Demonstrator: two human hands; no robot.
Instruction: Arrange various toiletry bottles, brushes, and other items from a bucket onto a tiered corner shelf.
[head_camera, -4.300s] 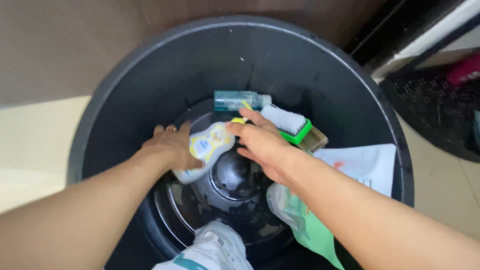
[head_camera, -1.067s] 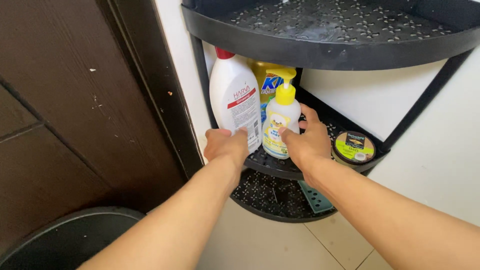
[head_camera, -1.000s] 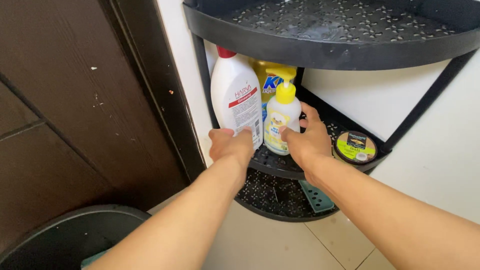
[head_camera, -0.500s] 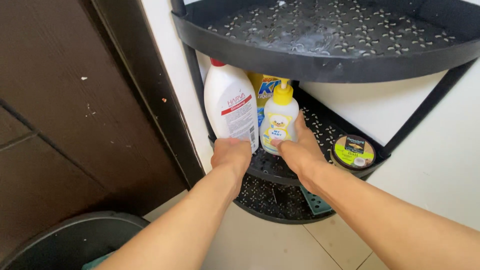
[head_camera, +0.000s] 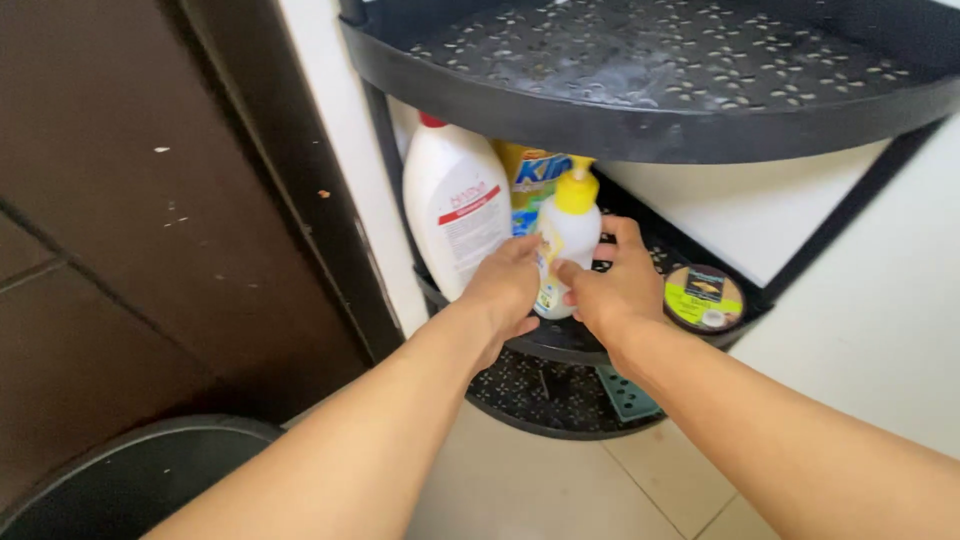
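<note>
1. The small white pump bottle (head_camera: 568, 240) with the yellow pump top is clasped from both sides: the left hand (head_camera: 508, 290) is wrapped over its front, and the right hand (head_camera: 612, 288) is curled round its right side.
2. The bottle is stood upright on the middle shelf (head_camera: 570, 338) of a black perforated corner rack.
3. A tall white bottle (head_camera: 452, 215) with a red cap and a red-banded label is seen just to its left; a yellow bottle (head_camera: 525, 175) with a blue label is tucked behind.
4. A round flat tin (head_camera: 704, 296), green and dark on its lid, is set at the shelf's right end.
5. A green slotted piece (head_camera: 628, 392) is lying on the lower shelf.
6. A black bin's rim (head_camera: 140, 455) is glimpsed at bottom left.
</note>
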